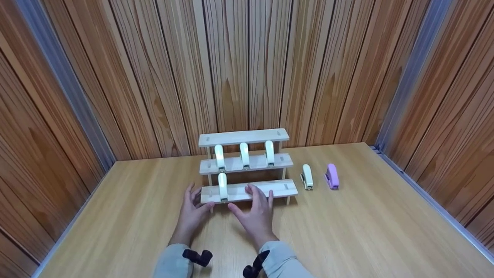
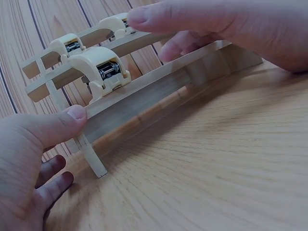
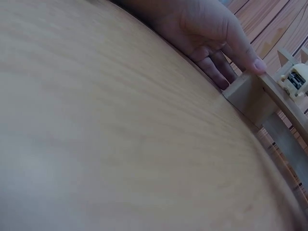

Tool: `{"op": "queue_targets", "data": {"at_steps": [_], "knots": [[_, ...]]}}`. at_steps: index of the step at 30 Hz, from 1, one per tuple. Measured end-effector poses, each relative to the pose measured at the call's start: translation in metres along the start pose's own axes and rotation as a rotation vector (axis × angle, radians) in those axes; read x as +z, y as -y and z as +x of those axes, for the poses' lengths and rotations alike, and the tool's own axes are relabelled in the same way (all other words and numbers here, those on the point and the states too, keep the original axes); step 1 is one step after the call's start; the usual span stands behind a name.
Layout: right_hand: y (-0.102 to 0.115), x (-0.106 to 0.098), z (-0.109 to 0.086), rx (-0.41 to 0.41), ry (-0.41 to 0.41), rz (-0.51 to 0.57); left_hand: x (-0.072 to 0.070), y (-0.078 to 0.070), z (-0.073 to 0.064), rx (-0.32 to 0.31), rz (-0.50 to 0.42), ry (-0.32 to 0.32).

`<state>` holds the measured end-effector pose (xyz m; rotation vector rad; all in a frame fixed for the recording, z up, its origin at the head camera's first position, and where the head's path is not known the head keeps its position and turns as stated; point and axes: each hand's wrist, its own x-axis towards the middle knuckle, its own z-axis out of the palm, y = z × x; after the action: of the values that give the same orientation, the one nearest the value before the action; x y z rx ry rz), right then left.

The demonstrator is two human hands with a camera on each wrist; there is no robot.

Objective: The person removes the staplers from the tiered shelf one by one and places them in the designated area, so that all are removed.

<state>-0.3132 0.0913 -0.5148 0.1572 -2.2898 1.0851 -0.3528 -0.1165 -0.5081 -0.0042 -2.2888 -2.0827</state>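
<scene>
A three-tier wooden rack [image 1: 266,187] stands on the table. My left hand [image 1: 191,216] grips the left end of its lowest shelf, thumb on the front corner and fingers round the side, as the left wrist view shows. One white mini stapler [image 1: 222,187] stands upright near that end. My right hand [image 1: 255,216] hovers over the front of the same shelf, thumb and fingers spread, nothing between them. On the middle shelf stand three more white staplers, at left [image 1: 219,157], centre [image 1: 244,155] and right [image 1: 269,153]. The top shelf [image 1: 244,137] is bare.
To the right of the rack, a white stapler [image 1: 307,177] and a purple stapler [image 1: 332,176] stand on the tabletop [image 1: 370,224]. Wood-panelled walls [image 1: 251,69] close off the back and both sides. A black wrist mount [image 1: 197,257] sits on my left sleeve.
</scene>
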Motion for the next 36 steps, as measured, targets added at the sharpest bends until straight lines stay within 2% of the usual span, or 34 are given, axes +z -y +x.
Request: {"op": "queue_targets", "data": {"at_steps": [9,12,17,30,36], "knots": [[0.015,0.012,0.001,-0.010,0.018,-0.018,-0.004,-0.002,0.000,0.029,0.013,-0.012],[0.018,0.013,0.003,-0.013,0.018,-0.032,-0.003,-0.004,0.001,0.017,0.004,-0.010],[0.018,0.016,0.005,-0.023,0.025,-0.049,-0.001,-0.006,0.003,-0.013,-0.010,-0.007],[0.017,0.022,0.006,-0.056,0.033,-0.126,0.002,-0.004,0.002,-0.029,-0.007,-0.015],[0.016,0.025,0.004,-0.086,0.046,-0.159,0.001,0.001,0.001,0.007,-0.010,-0.013]]}}
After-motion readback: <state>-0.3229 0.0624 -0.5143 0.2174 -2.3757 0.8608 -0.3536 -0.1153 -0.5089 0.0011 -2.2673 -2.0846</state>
